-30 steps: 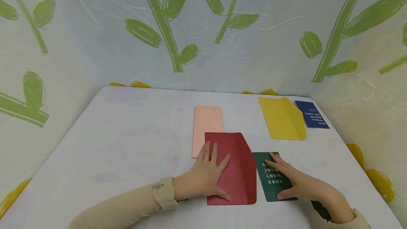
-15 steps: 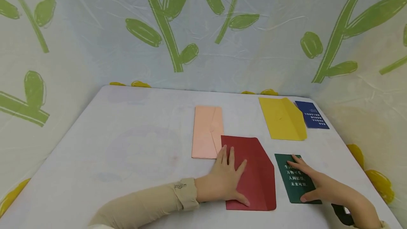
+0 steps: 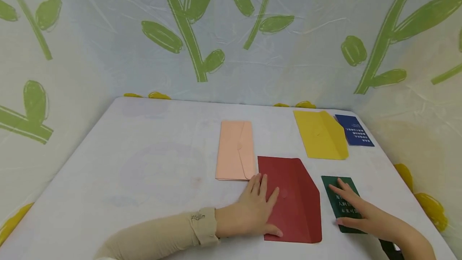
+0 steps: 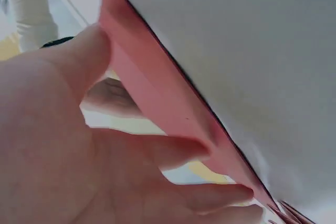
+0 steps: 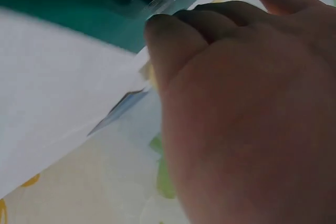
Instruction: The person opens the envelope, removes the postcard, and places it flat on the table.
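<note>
A red envelope (image 3: 292,200) lies flat at the front of the table, its pointed flap spread out to the right. My left hand (image 3: 249,216) rests on its left edge with fingers spread; the left wrist view shows the thumb and fingertips against the red paper (image 4: 152,77). To the right lies a dark green card (image 3: 335,200) with white printed characters. My right hand (image 3: 373,218) rests over that card's right part, fingers extended and covering some of the text. In the right wrist view the fingertips touch the green card (image 5: 63,19).
Behind the left hand lies a peach envelope (image 3: 234,147), close to the red one. A yellow envelope (image 3: 319,135) with its flap spread and a dark blue card (image 3: 355,131) lie at the back right. Floral cloth (image 3: 288,59) hangs around the white table (image 3: 144,163).
The red envelope and the green card have slid to the right, exposing more of the peach envelope. In the last half second my left hand has shifted back slightly left, onto the red envelope's edge.
</note>
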Motion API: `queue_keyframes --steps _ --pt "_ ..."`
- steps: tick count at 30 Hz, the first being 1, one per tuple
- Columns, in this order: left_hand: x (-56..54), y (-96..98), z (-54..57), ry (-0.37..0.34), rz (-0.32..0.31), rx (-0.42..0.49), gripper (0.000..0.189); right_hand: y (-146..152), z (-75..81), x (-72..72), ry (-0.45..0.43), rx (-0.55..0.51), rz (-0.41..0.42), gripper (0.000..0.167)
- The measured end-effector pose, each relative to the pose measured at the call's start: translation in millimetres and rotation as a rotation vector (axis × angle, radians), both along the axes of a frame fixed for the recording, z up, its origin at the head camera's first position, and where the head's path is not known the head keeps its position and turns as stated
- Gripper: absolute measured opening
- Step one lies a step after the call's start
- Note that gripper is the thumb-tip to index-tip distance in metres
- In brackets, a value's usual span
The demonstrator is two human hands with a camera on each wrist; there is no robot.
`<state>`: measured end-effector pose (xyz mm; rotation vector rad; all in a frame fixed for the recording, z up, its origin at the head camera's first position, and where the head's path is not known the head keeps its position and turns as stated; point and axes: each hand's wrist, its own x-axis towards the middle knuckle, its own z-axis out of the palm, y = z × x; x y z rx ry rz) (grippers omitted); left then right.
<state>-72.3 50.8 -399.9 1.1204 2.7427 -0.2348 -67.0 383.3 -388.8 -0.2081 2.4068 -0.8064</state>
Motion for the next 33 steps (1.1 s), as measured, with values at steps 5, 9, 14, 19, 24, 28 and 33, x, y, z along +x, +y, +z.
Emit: queue_keyframes --steps 5,9,14,19,24,28,33 --pt "9.7 -2.0 -0.3 0.024 -0.06 -0.052 0.092 -8 -1.0 4.7 0.014 0.016 -0.004 0.085" --pt "13.7 4.5 -1.8 0.034 -0.061 -0.056 0.091 0 -5.5 5.0 0.042 0.013 -0.013 0.08" --pt "15.8 15.3 -3.9 0.05 -0.076 -0.055 0.091 22 -11.6 6.5 0.041 0.003 -0.029 0.075" --pt "15.9 30.0 -6.3 0.058 -0.082 -0.068 0.091 46 -15.2 6.8 0.042 0.014 -0.043 0.072" --pt "17.2 47.8 -8.7 0.058 -0.078 -0.115 0.09 65 -17.2 2.6 0.044 0.012 -0.061 0.071" --pt "18.7 63.6 -9.3 0.062 -0.073 -0.157 0.089 77 -19.2 -3.0 0.057 0.024 -0.074 0.07" --pt "18.9 81.5 -11.0 0.06 -0.081 -0.191 0.089 89 -18.7 -8.1 0.078 0.018 -0.087 0.069"
